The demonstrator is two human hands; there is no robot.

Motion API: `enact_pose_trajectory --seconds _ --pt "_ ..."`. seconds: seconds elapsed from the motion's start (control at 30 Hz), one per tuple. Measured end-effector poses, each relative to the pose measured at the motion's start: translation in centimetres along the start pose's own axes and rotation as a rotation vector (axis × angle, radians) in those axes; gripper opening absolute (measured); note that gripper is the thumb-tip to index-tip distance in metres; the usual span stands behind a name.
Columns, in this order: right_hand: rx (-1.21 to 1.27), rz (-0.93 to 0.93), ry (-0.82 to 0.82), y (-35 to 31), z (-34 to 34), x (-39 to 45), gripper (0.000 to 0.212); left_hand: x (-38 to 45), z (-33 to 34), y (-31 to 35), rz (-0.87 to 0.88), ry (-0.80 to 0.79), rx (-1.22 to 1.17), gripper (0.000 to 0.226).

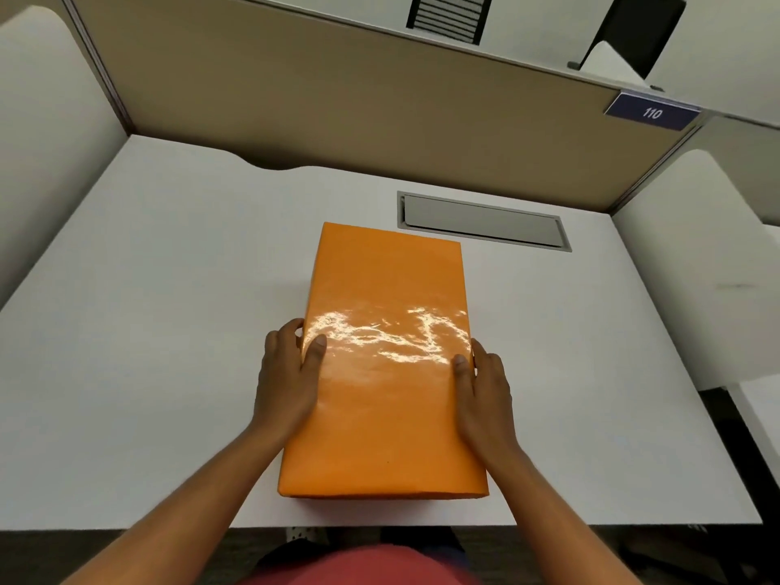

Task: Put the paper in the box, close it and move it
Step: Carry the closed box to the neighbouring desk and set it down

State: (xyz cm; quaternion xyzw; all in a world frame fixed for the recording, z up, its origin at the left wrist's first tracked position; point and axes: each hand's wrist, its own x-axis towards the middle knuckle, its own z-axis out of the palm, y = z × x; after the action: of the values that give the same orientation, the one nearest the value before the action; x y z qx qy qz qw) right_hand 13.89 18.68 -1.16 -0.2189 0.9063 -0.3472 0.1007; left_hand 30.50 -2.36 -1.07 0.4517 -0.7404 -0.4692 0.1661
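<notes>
A glossy orange box [386, 373] stands closed on the white desk [160, 331], near its front edge and in the middle. My left hand [287, 377] grips the box's left side, thumb lying on the lid. On the opposite side my right hand [483, 394] holds it the same way, thumb on top. No paper is visible; the inside of the box is hidden by the lid.
A grey cable hatch [483, 221] is set into the desk just behind the box. Tan partition walls [358, 107] close off the back, white side panels the left and right. A blue sign reading 110 [652, 114] hangs at the back right.
</notes>
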Motion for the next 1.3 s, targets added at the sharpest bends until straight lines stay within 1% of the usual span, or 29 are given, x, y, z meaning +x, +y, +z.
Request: enact_pose_trajectory --seconds 0.13,0.2,0.3,0.43,0.53,0.7,0.77,0.9,1.03,1.17,1.3 --pt "0.024 0.027 -0.008 0.5 -0.4 0.6 0.048 1.8 -0.6 -0.1 -0.108 -0.061 -0.100 0.057" --pt "0.030 0.039 -0.003 0.5 -0.7 2.1 0.048 3.7 -1.0 0.2 -0.112 -0.088 -0.127 0.053" --pt "0.077 0.041 -0.021 -0.1 -1.3 6.0 0.047 7.5 -1.3 1.5 -0.092 -0.114 -0.160 0.045" --pt "0.176 0.086 -0.067 -2.2 -1.2 13.2 0.047 13.1 -1.5 4.5 -0.160 -0.144 -0.236 0.052" --pt "0.218 0.112 -0.094 -3.5 -0.6 17.5 0.047 16.2 -1.2 6.1 -0.162 -0.172 -0.248 0.054" --pt "0.213 0.114 -0.111 -4.0 0.7 21.1 0.047 18.9 0.0 6.1 -0.166 -0.199 -0.239 0.052" --pt "0.210 0.121 -0.116 -3.6 1.3 21.7 0.046 19.4 0.5 5.8 -0.167 -0.188 -0.246 0.053" --pt "0.154 0.163 -0.105 -2.8 2.7 22.0 0.036 19.6 1.3 5.3 -0.172 -0.160 -0.274 0.054" --pt "0.158 0.191 -0.104 -3.4 2.5 21.7 0.042 19.1 1.4 5.5 -0.189 -0.149 -0.291 0.059" --pt "0.179 0.229 -0.167 -4.3 0.7 19.8 0.057 17.2 0.0 5.6 -0.226 -0.181 -0.319 0.070" --pt "0.203 0.230 -0.204 -3.6 -1.3 13.8 0.055 12.0 -1.9 3.9 -0.265 -0.275 -0.269 0.082"
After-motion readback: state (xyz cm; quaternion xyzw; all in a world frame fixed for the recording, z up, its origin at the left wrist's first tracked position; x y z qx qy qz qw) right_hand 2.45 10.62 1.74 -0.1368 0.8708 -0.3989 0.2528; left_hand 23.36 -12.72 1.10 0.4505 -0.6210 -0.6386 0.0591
